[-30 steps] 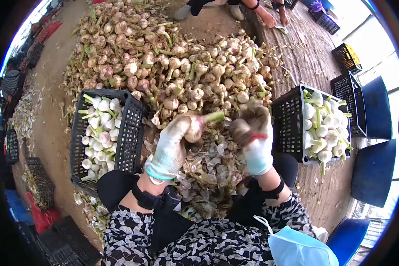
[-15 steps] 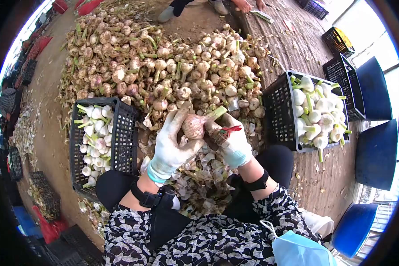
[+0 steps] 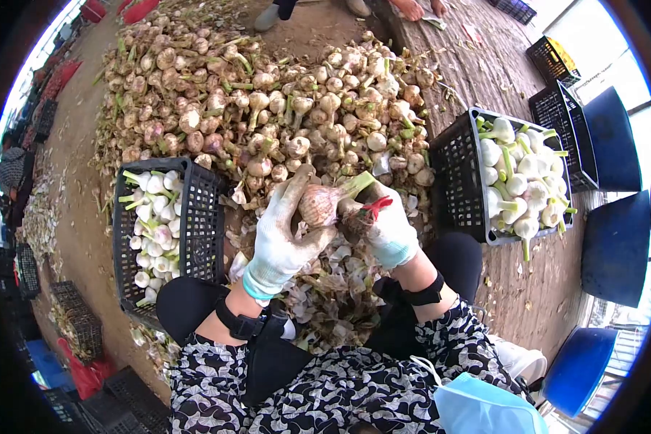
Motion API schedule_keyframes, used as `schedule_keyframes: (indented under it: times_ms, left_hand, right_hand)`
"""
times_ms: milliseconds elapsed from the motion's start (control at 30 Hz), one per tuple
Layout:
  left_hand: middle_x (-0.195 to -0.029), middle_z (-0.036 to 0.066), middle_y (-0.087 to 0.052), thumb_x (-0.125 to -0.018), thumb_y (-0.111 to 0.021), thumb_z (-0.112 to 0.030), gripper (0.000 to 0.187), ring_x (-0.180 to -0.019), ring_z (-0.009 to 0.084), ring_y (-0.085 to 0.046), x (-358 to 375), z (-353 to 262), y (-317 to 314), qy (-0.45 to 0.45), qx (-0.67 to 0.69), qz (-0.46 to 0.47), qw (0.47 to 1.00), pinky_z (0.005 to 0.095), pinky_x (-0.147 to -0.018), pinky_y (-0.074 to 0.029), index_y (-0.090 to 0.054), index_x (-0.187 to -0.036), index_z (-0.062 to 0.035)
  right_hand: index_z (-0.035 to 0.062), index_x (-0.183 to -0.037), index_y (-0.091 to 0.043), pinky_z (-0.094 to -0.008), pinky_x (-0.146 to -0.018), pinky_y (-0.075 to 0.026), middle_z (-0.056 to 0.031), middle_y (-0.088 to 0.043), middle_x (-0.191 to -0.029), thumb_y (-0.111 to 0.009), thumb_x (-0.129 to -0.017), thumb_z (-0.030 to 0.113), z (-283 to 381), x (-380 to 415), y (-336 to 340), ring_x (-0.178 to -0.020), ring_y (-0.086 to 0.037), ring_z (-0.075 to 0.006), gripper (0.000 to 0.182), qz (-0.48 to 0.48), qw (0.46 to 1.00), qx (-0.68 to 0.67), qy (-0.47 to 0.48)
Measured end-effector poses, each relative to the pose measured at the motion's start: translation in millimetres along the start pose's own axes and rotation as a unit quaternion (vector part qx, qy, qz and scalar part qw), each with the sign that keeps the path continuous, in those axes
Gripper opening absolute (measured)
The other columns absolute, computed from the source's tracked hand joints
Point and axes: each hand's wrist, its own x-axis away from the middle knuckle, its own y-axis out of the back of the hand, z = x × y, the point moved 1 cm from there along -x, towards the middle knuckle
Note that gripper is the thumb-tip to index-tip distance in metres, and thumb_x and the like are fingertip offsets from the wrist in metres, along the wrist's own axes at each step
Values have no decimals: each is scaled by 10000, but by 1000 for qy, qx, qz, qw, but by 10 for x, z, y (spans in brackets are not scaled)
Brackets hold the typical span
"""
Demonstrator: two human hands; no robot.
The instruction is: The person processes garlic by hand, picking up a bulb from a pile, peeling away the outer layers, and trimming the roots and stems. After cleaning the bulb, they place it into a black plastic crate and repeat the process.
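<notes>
A garlic bulb [image 3: 317,207] with purplish, streaked skin and a cut green stem is in front of me, its stem pointing up and right. My left hand [image 3: 283,230], in a white glove with soiled fingers, is closed around the bulb. Beside its stem, my right hand [image 3: 387,233] is closed, with dark, dirty fingertips near the bulb. A red strip [image 3: 377,208] sticks out at those fingers; what it belongs to is hidden. Just beyond my hands lies a large pile of unpeeled garlic [image 3: 217,101]. Below them are loose papery skins [image 3: 340,289].
Black crates of white, peeled garlic stand on both sides: a left crate [image 3: 202,224] and a right crate [image 3: 456,181]. Blue tubs [image 3: 615,249] line the far right. Another person's hands [image 3: 412,9] show at the top. A light blue mask [image 3: 488,409] hangs at lower right.
My left hand still grips the same bulb, and my right hand stays beside it with a slight turn. The view has shifted a little. The other person's hands have moved slightly.
</notes>
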Motion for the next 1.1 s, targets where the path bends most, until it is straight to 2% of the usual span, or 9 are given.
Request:
schedule_keyframes:
  times_ms: [267,533,600,633,767,900,933,1000,1100]
  left_hand:
    - [-938,66,-621,-968,-365,-445,483,-846,148,-580,50,88,-141,345,418,-41,839,297,-773,-475,-567,-1080,-20]
    - [-1057,96,-587,-835,-654,-122,495,-960,117,-543,126,96,-137,205,157,0,966,230,-856,-446,-453,-1233,92]
    - [-1174,158,-554,-802,-664,-85,581,-1047,177,-557,50,-8,40,260,390,60,881,276,-899,-464,-402,-1287,98]
    - [-1179,159,-551,-798,-680,-101,607,-1049,188,-561,57,-51,51,279,446,77,847,279,-895,-469,-392,-1295,96]
    - [-1123,116,-583,-764,-754,-199,716,-1011,164,-571,20,20,55,245,294,71,921,263,-867,-477,-380,-1306,82]
    - [-1035,63,-614,-678,-799,-125,632,-920,117,-584,159,15,-16,215,227,86,946,248,-829,-483,-487,-1206,28]
    - [-1031,61,-615,-683,-782,-103,600,-913,115,-585,120,10,13,211,233,99,944,248,-819,-485,-495,-1196,20]
    - [-1014,59,-617,-683,-755,-75,603,-902,122,-590,97,-10,83,213,283,88,931,254,-818,-486,-492,-1218,19]
    - [-1021,71,-609,-669,-745,-48,659,-936,139,-583,81,-28,192,291,290,135,902,265,-843,-479,-478,-1268,12]
  right_hand:
    - [13,-964,-602,-288,-695,-470,-86,-625,-809,-550,-751,-43,-308,-61,6,-718,-576,-157,227,-38,988,116,97]
    - [11,-958,-587,-277,-697,-473,-98,-636,-917,-540,-709,-58,-179,0,142,-785,-597,-166,263,-29,969,195,151]
    - [3,-1069,-561,-304,-835,-476,-83,-618,-1015,-620,-858,173,-45,75,265,-960,-585,-169,277,87,996,35,-13]
    - [2,-1070,-574,-341,-848,-493,-106,-631,-1004,-621,-866,216,-51,152,154,-947,-612,-226,300,111,894,-435,-17]
    - [-24,-936,-609,-277,-777,-492,-78,-643,-920,-595,-856,82,48,100,112,-863,-611,-141,133,53,991,-49,116]
    - [11,-857,-587,-252,-653,-479,-19,-595,-796,-522,-849,-7,-249,-21,182,-704,-570,-126,69,-87,991,36,99]
    - [9,-815,-571,-282,-608,-501,-51,-605,-786,-506,-818,-49,-228,-124,295,-649,-592,-161,87,-134,969,-209,16]
    - [0,-971,-588,-317,-642,-509,-77,-635,-849,-404,-843,6,-327,-207,577,-741,-625,-174,223,-150,987,30,41]
    - [-44,-1015,-570,-340,-660,-522,-213,-635,-835,-503,-737,37,-409,13,296,-741,-653,-280,297,282,813,509,-13]
